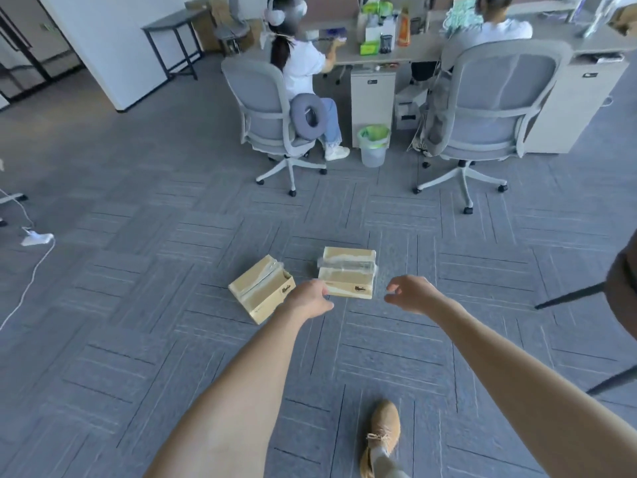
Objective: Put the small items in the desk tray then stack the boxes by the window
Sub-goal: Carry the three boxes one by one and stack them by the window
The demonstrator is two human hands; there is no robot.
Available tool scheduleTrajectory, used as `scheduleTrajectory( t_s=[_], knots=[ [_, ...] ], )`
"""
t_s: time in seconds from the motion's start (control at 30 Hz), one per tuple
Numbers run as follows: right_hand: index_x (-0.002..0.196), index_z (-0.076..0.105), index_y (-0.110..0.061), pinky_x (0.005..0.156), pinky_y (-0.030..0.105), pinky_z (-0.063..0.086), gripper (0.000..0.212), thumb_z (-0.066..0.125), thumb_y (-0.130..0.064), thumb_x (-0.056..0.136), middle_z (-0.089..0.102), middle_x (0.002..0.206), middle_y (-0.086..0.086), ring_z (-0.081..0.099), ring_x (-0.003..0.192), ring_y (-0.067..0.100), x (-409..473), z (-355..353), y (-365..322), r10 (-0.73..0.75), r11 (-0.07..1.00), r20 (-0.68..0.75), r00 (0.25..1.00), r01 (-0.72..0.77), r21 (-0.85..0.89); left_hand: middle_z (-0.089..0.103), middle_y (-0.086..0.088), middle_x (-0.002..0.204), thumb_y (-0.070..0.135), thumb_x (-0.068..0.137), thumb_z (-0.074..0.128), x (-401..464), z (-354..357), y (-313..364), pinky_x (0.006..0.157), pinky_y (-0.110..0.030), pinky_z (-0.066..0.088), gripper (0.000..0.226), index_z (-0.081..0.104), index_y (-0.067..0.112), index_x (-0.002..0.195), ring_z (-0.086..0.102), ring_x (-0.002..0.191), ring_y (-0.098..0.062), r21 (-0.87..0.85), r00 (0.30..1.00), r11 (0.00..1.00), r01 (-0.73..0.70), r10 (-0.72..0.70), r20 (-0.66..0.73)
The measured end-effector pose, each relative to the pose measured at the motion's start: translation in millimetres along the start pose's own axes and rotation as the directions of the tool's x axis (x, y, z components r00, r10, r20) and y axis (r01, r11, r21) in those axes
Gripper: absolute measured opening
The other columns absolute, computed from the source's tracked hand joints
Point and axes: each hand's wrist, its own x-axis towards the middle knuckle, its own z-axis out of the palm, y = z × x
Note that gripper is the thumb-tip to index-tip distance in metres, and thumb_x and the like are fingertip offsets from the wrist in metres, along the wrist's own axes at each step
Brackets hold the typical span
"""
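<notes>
Two tan cardboard boxes sealed with clear tape lie on the grey carpet. The left box [261, 292] sits turned at an angle. The right box [347, 272] lies squarer to me. My left hand [307, 299] reaches down between them, its fingers at the near left corner of the right box. My right hand [411, 293] hovers just right of that box with fingers curled apart and nothing in them. Neither hand grips a box. No desk tray or window shows.
Two people sit in grey swivel chairs [272, 122] [489, 108] at a cluttered desk [396, 51] beyond the boxes. A bin with a green liner [373, 144] stands between them. A white cable and power strip [36, 239] lie at the left. My brown shoe [382, 434] is below.
</notes>
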Motion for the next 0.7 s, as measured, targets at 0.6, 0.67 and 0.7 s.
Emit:
scheduleTrajectory(
  t_s=[0.6, 0.67, 0.7],
  knots=[
    [0.137, 0.057, -0.018, 0.102, 0.042, 0.049, 0.044, 0.064, -0.030, 0.095, 0.065, 0.130, 0.007, 0.060, 0.119, 0.024, 298, -98, -32, 0.093, 0.995, 0.173, 0.981, -0.097, 0.013, 0.066, 0.000, 0.115, 0.030, 0.084, 0.065, 321, -90, -4, 0.074, -0.027, 0.044, 0.029, 0.062, 0.022, 0.111, 0.058, 0.093, -0.018, 0.015, 0.983, 1.000, 0.011, -0.014, 0.186],
    [0.139, 0.055, -0.017, 0.102, 0.042, 0.050, 0.047, 0.065, -0.028, 0.094, 0.065, 0.131, 0.008, 0.062, 0.117, 0.024, 323, -97, -36, 0.127, 0.989, 0.180, 0.975, -0.138, 0.047, 0.064, 0.001, 0.118, 0.030, 0.084, 0.065, 357, -93, -11, 0.074, -0.026, 0.041, 0.032, 0.061, 0.022, 0.115, 0.055, 0.092, -0.017, 0.024, 0.975, 1.000, -0.011, 0.006, 0.223],
    [0.139, 0.054, -0.017, 0.102, 0.042, 0.051, 0.048, 0.065, -0.028, 0.094, 0.065, 0.131, 0.008, 0.063, 0.116, 0.024, 337, -97, -38, 0.150, 0.984, 0.177, 0.973, -0.164, 0.067, 0.062, 0.001, 0.120, 0.031, 0.085, 0.065, 378, -94, -15, 0.075, -0.026, 0.040, 0.035, 0.061, 0.022, 0.118, 0.055, 0.095, -0.017, 0.021, 0.970, 1.000, -0.023, 0.017, 0.241]
  ],
)
